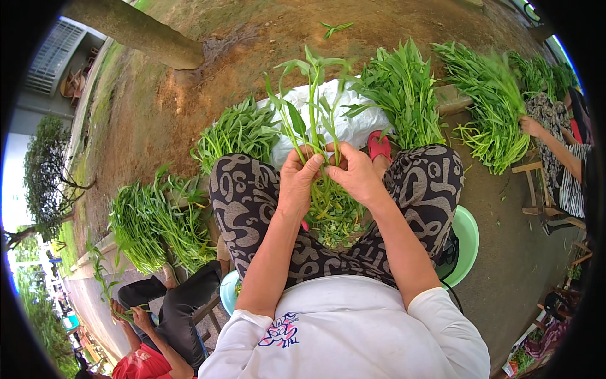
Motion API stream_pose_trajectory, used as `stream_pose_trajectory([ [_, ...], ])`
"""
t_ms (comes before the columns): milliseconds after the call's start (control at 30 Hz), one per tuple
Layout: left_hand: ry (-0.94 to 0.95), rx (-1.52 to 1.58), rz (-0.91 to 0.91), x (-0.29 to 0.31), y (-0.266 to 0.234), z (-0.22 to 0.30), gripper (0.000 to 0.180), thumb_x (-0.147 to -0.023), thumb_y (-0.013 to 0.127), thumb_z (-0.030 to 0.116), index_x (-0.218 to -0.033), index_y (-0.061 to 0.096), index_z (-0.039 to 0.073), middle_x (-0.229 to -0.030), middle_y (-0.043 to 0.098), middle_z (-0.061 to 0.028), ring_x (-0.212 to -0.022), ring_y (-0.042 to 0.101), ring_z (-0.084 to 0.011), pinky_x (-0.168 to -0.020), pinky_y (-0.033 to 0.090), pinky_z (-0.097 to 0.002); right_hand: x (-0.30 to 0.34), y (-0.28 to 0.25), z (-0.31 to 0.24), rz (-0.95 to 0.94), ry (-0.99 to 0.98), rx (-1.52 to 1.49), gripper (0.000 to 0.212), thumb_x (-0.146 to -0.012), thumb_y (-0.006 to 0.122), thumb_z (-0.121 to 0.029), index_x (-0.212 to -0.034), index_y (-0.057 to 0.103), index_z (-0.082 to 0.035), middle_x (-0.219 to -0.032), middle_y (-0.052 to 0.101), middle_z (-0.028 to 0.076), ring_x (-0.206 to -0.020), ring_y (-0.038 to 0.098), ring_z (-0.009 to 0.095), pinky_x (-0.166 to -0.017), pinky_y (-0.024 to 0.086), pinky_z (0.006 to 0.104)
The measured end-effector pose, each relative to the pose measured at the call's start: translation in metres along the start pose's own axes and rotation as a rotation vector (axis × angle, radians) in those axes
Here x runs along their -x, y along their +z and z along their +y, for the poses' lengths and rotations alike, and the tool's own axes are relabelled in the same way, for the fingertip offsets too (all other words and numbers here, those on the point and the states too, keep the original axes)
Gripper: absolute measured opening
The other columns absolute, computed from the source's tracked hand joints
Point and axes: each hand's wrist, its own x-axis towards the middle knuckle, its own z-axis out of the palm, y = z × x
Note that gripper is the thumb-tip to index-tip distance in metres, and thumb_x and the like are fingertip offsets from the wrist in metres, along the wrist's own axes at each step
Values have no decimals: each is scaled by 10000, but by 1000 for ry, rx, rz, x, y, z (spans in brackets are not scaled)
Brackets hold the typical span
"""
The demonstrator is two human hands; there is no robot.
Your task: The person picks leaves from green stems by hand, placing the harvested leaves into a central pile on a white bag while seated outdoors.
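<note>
Both of my hands meet above my knees at the middle of the view. My left hand (297,180) is closed on a few leafy green stalks that look like water spinach (314,104), which stand up with their leafy tops pointing away from me. Thumb and fingers of my right hand (358,175) pinch the same stalks just beside it. Below the hands, between my legs, lies a loose heap of trimmed leaves and stems (338,230). Beyond the stalks a white sack (360,126) is spread on the ground.
Bundles of greens lie at left (136,221), behind my left knee (237,132), and at right (404,95). A green basin (467,243) stands by my right thigh. One person (142,363) sits at lower left; another's hand (533,126) touches greens at right. A tree trunk (139,31) rises far left.
</note>
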Motion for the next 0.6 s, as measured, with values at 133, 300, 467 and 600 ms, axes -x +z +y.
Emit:
stream_pose_trajectory([
  [133,-22,-84,67,-5,-7,-1,131,-884,649,114,-990,580,80,-788,575,17,-659,532,-85,-601,475,-230,-5,-7,5,32,-14,-154,235,-849,591,-72,-1063,564,20,-780,604,32,-678,561,114,-635,460,256],
  [300,-36,35,144,-8,-12,-3,148,-910,623,166,-1024,552,103,-863,571,5,-742,546,-119,-693,493,-293,-5,-17,-8,203,15,-597,123,-926,522,-102,-1019,555,-29,-767,568,23,-676,537,109,-642,449,268],
  [467,-46,123,174,-8,-16,-2,197,-910,622,159,-1069,519,106,-918,555,-7,-810,555,-138,-751,497,-316,-12,-31,3,436,-229,-1002,114,-934,483,-48,-1015,564,-39,-848,580,64,-735,549,161,-655,465,298],
  [600,-90,27,132,-7,-13,-6,192,-898,633,122,-1055,525,95,-934,562,-11,-854,566,-150,-783,503,-335,-14,-33,10,420,-52,-1096,81,-921,524,-45,-975,580,-23,-893,600,79,-780,566,178,-732,470,301],
])
